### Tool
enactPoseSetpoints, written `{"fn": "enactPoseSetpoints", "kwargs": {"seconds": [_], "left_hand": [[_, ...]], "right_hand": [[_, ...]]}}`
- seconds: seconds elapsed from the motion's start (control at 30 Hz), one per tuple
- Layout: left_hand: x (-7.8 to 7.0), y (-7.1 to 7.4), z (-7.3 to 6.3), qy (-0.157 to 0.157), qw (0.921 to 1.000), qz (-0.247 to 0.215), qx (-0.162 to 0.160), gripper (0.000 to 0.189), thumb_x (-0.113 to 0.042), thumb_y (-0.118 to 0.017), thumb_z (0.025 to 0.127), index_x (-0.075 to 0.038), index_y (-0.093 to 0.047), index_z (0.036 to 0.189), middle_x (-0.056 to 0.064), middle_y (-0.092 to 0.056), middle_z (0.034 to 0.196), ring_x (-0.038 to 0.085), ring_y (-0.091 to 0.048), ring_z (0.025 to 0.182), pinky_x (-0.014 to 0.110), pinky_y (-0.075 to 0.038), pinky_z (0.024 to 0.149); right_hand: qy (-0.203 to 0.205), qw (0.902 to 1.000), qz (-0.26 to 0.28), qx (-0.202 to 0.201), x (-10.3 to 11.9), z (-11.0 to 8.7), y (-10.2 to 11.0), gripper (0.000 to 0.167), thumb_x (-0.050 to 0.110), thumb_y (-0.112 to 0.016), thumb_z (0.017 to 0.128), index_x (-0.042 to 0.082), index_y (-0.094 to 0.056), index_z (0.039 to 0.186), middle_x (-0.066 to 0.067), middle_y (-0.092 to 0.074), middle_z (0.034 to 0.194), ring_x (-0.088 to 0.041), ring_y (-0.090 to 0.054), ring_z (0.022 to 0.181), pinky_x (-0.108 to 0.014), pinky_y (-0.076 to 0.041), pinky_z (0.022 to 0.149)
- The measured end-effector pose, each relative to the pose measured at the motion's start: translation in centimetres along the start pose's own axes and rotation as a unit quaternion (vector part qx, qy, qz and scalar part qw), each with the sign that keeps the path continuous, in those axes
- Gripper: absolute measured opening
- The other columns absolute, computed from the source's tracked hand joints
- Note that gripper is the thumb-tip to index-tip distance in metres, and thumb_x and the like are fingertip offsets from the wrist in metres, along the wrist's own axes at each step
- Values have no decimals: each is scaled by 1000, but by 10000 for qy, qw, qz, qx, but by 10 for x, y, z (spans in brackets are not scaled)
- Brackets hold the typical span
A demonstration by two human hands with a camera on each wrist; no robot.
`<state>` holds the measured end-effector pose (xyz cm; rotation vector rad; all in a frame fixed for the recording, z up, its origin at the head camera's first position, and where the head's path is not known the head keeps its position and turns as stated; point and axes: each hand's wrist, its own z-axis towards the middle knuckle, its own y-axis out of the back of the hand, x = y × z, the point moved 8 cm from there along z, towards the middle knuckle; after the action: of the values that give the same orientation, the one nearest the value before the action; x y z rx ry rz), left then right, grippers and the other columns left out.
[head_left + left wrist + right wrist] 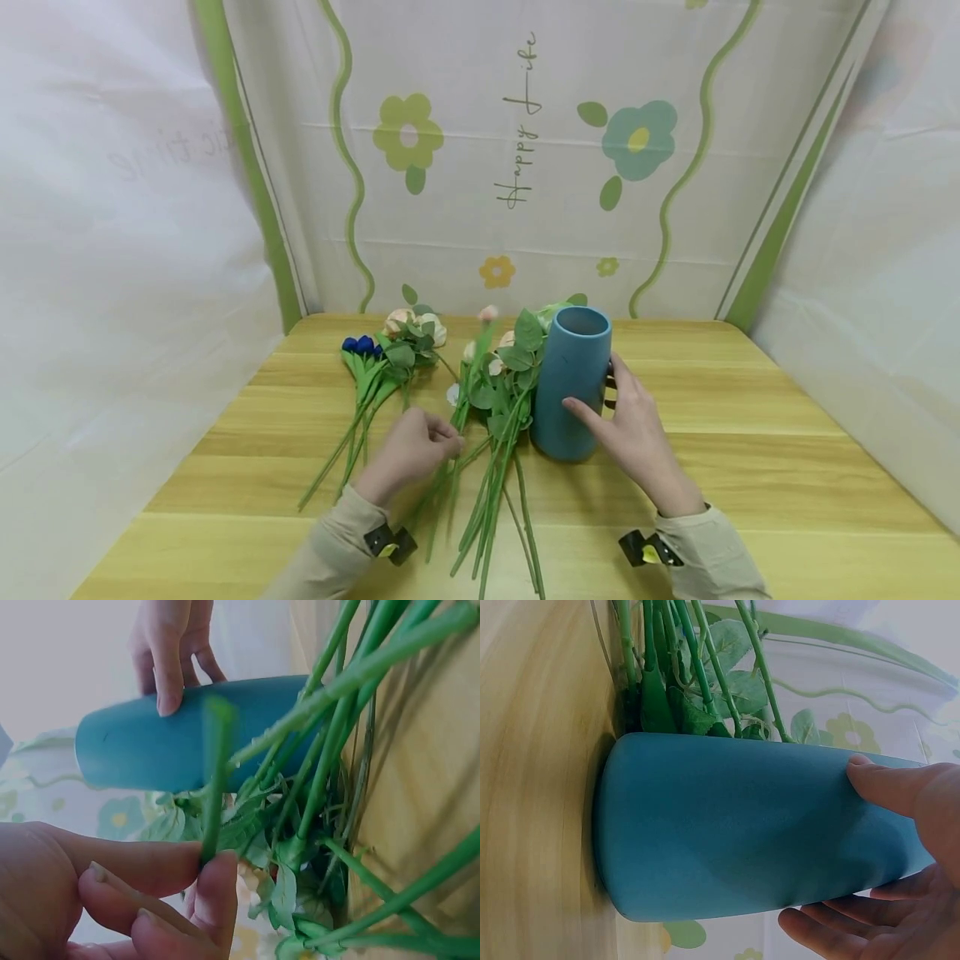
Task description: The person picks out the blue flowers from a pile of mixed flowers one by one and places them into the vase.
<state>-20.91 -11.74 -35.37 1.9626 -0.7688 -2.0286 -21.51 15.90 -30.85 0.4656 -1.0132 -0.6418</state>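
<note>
Within the left grip (411, 450), a green stem (218, 776) is pinched near its end. Beyond that grip, to its left, blue flowers (365, 345) lie on the tabletop (750, 433), beside pale blooms (427, 327). To its right spreads a leafy bunch (528, 331). Farther right, the right grip (636, 425) clasps the side of a blue vase (568, 392) standing just left of it.

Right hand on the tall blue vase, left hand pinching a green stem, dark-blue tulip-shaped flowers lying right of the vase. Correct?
One slip: the dark-blue tulip-shaped flowers lie left of the tall blue vase, per the head view. Right hand on vase, left hand pinching the green stem: correct.
</note>
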Motion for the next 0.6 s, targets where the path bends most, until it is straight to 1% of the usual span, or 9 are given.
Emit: {"fn": "enactPoseSetpoints", "kwargs": {"seconds": [0.07, 0.13, 0.23, 0.3, 0.4, 0.47, 0.6], "left_hand": [[-2, -2, -1, -62, 10000, -7, 13, 9, -12, -72, 89, -2, -71, 89, 5, -64, 79, 17, -55, 64, 33, -48, 58], [-4, -3, -1, -149, 9999, 66, 10, 9, -12, -72, 89, -3, -71, 89, 5, -65, 79, 16, -53, 61, 33, -47, 57], [-3, -5, 1, -200, 9995, 225, 51, 9, -11, -71, 89, -3, -72, 86, 5, -63, 72, 12, -45, 53, 28, -41, 49], [-1, -8, 2, -213, 9993, 283, 85, 8, -10, -72, 89, -3, -72, 85, 3, -62, 71, 11, -44, 52, 27, -40, 48], [0, -13, 4, -238, 9995, 188, 117, 6, -9, -73, 87, -3, -73, 84, 2, -63, 72, 13, -50, 56, 28, -44, 50], [0, -17, 4, -282, 9995, 96, 143, 6, -8, -74, 86, -3, -73, 84, 1, -64, 75, 17, -57, 63, 32, -49, 56], [-1, -22, 5, -389, 9990, 134, 200, 5, -8, -75, 85, -4, -73, 82, 2, -66, 74, 22, -63, 64, 34, -52, 59]], "right_hand": [[1, 10000, 10, 4, 0, 0, 0, 94, 38, -75, 87, -8, -24, 150, -31, -45, 137, -46, -47, 122, -62, -40, 95], [-6, 10000, 15, 2, 1, 0, 0, 94, 39, -75, 87, -8, -24, 150, -31, -45, 137, -46, -47, 122, -62, -40, 95], [-42, 10000, 38, 4, 1, 0, 1, 94, 39, -75, 87, -8, -24, 150, -31, -45, 138, -45, -47, 123, -62, -40, 95], [-39, 10000, 32, 4, 1, 1, 1, 94, 40, -75, 87, -8, -24, 150, -31, -45, 138, -45, -47, 123, -62, -40, 95], [-33, 10000, 38, 8, 2, 1, 1, 94, 39, -75, 87, -8, -24, 150, -31, -44, 138, -45, -47, 123, -62, -39, 96], [-32, 10000, 33, 13, 1, 1, 0, 94, 39, -75, 87, -8, -24, 150, -31, -44, 138, -46, -47, 123, -62, -39, 97], [-52, 10000, 33, 31, 1, 0, -1, 94, 39, -76, 87, -8, -24, 150, -31, -45, 138, -46, -47, 123, -62, -40, 95]]}}
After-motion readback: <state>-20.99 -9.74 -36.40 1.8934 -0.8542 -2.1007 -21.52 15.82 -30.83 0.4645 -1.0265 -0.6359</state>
